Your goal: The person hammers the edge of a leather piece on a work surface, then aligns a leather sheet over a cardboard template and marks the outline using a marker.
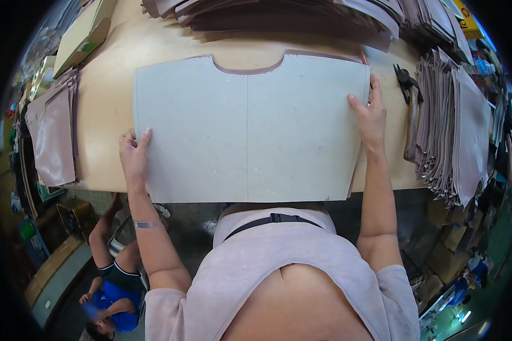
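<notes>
A large light grey pattern board (199, 131) with a notch in its far edge and a line down its middle lies in front of me, its near edge past the table's edge. Mauve-brown sheet material (253, 70) shows beneath it at the notch and along the right side. My left hand (135, 152) pinches the board's left edge, thumb on top and fingers curled at the side. At the upper right edge, my right hand (371, 116) grips the board the same way, thumb on its face. A thin reddish thing shows by the right fingertips; I cannot make out what it is.
Pincers (405, 79) and a wooden-handled tool (412, 128) lie right of the board. Stacked mauve sheets (471, 131) hang over the table's right edge; more sheets (54, 128) lie left and a pile (290, 20) at the back. A person in blue (116, 304) is at the lower left.
</notes>
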`<action>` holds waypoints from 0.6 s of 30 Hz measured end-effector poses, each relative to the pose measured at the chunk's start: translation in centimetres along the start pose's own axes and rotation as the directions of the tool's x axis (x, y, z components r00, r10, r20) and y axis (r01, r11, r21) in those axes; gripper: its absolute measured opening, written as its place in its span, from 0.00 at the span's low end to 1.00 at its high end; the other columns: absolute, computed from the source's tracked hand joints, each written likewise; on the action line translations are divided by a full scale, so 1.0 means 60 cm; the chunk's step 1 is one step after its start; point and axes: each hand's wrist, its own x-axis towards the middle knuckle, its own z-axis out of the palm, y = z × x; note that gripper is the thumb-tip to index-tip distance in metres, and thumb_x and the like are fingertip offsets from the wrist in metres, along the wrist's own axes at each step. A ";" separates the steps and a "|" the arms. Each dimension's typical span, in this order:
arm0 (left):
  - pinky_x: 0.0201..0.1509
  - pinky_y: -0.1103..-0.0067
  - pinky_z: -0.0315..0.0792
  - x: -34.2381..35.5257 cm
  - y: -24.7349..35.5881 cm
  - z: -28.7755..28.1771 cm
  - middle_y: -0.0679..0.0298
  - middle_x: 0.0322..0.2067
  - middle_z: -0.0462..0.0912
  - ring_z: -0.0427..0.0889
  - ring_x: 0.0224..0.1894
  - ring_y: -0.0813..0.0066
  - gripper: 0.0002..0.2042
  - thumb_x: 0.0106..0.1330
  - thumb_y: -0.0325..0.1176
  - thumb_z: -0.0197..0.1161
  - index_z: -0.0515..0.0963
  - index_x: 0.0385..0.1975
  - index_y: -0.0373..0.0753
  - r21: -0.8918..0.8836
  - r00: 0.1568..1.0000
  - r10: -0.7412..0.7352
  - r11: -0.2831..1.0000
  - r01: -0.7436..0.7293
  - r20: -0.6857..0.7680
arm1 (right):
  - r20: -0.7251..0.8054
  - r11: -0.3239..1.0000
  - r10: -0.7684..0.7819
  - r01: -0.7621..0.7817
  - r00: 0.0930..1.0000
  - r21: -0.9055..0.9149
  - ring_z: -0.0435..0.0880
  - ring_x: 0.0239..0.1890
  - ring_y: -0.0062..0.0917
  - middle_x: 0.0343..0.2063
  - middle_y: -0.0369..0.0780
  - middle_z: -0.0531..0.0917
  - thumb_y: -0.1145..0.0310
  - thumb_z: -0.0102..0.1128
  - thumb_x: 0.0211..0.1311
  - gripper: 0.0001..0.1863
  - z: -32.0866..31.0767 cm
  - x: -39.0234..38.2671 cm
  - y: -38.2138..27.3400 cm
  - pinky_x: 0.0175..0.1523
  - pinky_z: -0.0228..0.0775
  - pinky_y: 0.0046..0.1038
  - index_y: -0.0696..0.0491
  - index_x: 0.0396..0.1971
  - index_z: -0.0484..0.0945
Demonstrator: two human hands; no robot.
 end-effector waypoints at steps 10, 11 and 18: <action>0.29 0.88 0.65 -0.006 0.020 0.011 0.67 0.32 0.71 0.65 0.27 0.86 0.29 0.56 0.22 0.60 0.62 0.59 0.38 -0.133 0.990 0.060 0.990 -0.043 0.124 | -0.045 0.984 0.010 -0.018 0.999 -0.177 0.74 0.52 0.29 0.49 0.39 0.76 0.73 0.62 0.47 0.24 -0.003 0.013 0.017 0.51 0.65 0.28 0.54 0.49 0.73; 0.30 0.88 0.65 -0.005 0.025 0.009 0.67 0.32 0.72 0.66 0.27 0.86 0.29 0.56 0.21 0.60 0.63 0.59 0.39 -0.094 0.991 0.063 0.994 -0.052 0.120 | -0.033 0.973 -0.039 0.030 0.999 -0.228 0.75 0.50 0.30 0.48 0.39 0.77 0.73 0.62 0.48 0.23 -0.001 0.014 0.016 0.50 0.66 0.28 0.53 0.48 0.74; 0.34 0.87 0.67 0.000 0.019 0.011 0.65 0.39 0.73 0.70 0.31 0.82 0.28 0.55 0.20 0.60 0.66 0.58 0.41 -0.008 0.984 0.058 0.998 -0.057 0.168 | -0.023 0.571 -0.336 0.185 0.941 -0.800 0.76 0.41 0.39 0.38 0.41 0.77 0.71 0.56 0.54 0.16 -0.024 0.056 0.008 0.44 0.69 0.36 0.47 0.45 0.74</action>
